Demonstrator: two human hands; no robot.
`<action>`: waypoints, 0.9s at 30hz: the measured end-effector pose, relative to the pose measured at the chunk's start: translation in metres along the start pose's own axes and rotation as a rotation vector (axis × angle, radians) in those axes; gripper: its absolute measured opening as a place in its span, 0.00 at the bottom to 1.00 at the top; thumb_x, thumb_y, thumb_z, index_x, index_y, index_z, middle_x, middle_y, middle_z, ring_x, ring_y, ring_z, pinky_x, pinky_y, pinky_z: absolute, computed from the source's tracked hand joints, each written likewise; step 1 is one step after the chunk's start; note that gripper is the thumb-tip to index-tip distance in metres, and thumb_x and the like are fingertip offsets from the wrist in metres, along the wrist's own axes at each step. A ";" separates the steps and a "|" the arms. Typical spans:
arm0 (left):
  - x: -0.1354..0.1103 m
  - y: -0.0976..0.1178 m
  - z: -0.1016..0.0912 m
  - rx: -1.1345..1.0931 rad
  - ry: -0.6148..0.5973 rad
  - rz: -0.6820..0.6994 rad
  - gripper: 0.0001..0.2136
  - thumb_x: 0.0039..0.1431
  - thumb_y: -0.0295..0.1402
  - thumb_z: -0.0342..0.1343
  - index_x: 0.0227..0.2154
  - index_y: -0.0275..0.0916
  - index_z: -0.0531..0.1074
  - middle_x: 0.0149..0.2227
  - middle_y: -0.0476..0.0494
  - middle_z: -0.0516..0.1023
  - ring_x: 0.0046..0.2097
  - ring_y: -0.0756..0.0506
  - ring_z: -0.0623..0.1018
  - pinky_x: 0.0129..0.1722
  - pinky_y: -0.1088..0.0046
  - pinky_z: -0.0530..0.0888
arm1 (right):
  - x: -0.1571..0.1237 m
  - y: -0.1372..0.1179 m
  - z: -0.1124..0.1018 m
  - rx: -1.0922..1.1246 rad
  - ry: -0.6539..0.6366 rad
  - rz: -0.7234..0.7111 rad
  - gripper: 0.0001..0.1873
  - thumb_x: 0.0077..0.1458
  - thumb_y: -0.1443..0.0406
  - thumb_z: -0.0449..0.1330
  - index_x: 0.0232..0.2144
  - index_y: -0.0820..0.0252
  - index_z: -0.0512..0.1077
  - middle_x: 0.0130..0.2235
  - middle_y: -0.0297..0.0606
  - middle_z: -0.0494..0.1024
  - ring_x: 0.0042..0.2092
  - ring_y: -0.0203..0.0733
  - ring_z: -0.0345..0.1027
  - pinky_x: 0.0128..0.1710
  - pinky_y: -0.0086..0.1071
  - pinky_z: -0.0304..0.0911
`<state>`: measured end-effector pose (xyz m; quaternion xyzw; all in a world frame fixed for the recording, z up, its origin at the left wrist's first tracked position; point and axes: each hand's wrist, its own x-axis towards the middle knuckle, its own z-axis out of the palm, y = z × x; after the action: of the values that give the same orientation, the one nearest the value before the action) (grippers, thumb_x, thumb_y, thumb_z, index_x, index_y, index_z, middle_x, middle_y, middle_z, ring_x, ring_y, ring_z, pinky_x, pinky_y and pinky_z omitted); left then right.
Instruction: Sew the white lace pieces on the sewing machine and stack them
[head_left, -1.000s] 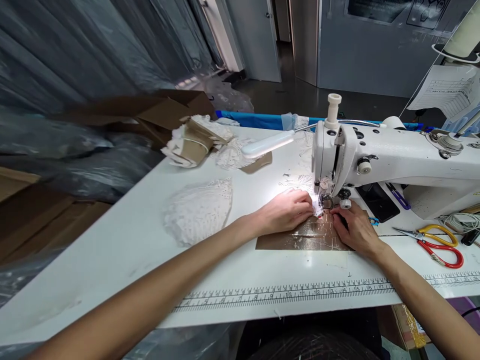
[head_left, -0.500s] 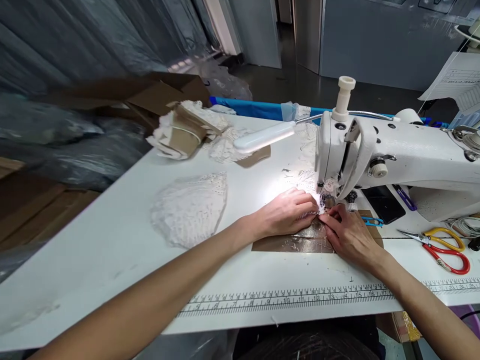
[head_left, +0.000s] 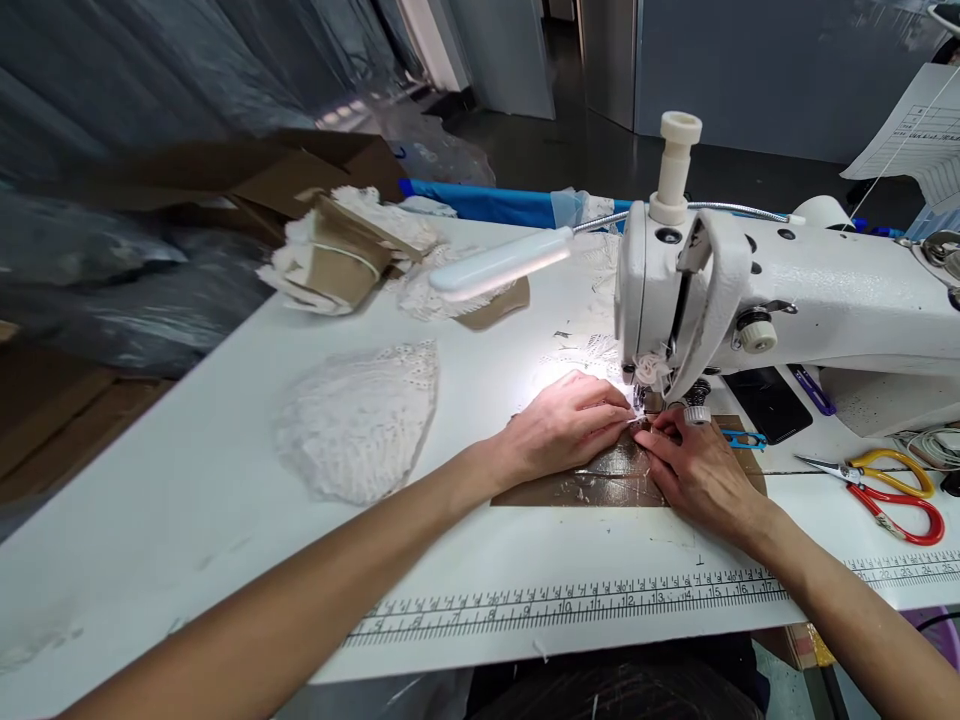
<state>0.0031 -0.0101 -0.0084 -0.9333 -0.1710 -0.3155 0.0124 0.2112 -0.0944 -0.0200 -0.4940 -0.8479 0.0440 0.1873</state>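
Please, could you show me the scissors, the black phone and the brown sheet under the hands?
Scissors point(head_left: 853, 474), head view: the pivot.
Black phone point(head_left: 769, 404), head view: its upper face.
Brown sheet point(head_left: 577, 490), head view: the near part.

head cam | above table's point(head_left: 225, 570) near side | looks forward, down | sewing machine point(head_left: 825, 290) close, door point(head_left: 499, 55) far

The sewing machine point(head_left: 847, 315) stands at the right of the bench point(head_left: 150, 520). Before its needle lies a sheet point(head_left: 555, 490), the left hand point(head_left: 566, 425) and right hand point(head_left: 697, 465) over it. Farther left lies a lace piece point(head_left: 360, 425), behind it a tied bundle point(head_left: 337, 265). Scissors point(head_left: 857, 474) lie right of the right hand, a phone point(head_left: 769, 405) behind them; a ruler scale point(head_left: 570, 605) runs along the front edge.
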 end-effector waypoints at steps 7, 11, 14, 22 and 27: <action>0.001 -0.001 0.003 0.046 -0.060 0.048 0.16 0.71 0.32 0.44 0.32 0.38 0.75 0.35 0.47 0.80 0.33 0.49 0.76 0.34 0.69 0.72 | 0.002 -0.004 -0.003 0.013 -0.031 0.012 0.15 0.61 0.69 0.53 0.48 0.58 0.73 0.44 0.49 0.70 0.44 0.52 0.64 0.43 0.45 0.66; 0.002 -0.003 0.001 0.051 -0.111 0.084 0.18 0.72 0.31 0.42 0.30 0.38 0.75 0.34 0.48 0.80 0.33 0.51 0.76 0.34 0.69 0.70 | 0.004 0.000 -0.006 0.091 -0.021 0.020 0.15 0.62 0.68 0.53 0.48 0.59 0.75 0.44 0.50 0.72 0.43 0.51 0.66 0.43 0.46 0.66; 0.003 -0.004 -0.001 0.029 -0.163 0.078 0.18 0.72 0.32 0.42 0.31 0.39 0.76 0.36 0.48 0.80 0.35 0.51 0.76 0.37 0.70 0.71 | 0.009 0.011 -0.013 0.264 -0.032 0.071 0.14 0.62 0.67 0.54 0.45 0.57 0.76 0.41 0.45 0.74 0.41 0.47 0.69 0.41 0.39 0.67; 0.001 -0.007 0.000 -0.007 -0.191 0.050 0.17 0.71 0.34 0.43 0.36 0.39 0.77 0.36 0.46 0.80 0.37 0.50 0.77 0.38 0.70 0.72 | 0.015 0.017 -0.013 0.280 0.010 0.150 0.14 0.62 0.69 0.53 0.45 0.58 0.78 0.41 0.41 0.75 0.38 0.42 0.70 0.35 0.31 0.64; -0.001 -0.008 0.002 -0.011 -0.187 0.047 0.16 0.71 0.34 0.44 0.36 0.39 0.77 0.37 0.47 0.80 0.35 0.50 0.77 0.38 0.69 0.72 | 0.010 0.017 -0.009 0.128 -0.039 0.121 0.17 0.64 0.67 0.54 0.52 0.51 0.75 0.39 0.39 0.73 0.35 0.41 0.68 0.33 0.31 0.63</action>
<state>0.0013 -0.0021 -0.0113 -0.9625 -0.1477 -0.2277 -0.0014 0.2234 -0.0779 -0.0136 -0.5306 -0.8154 0.1191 0.1988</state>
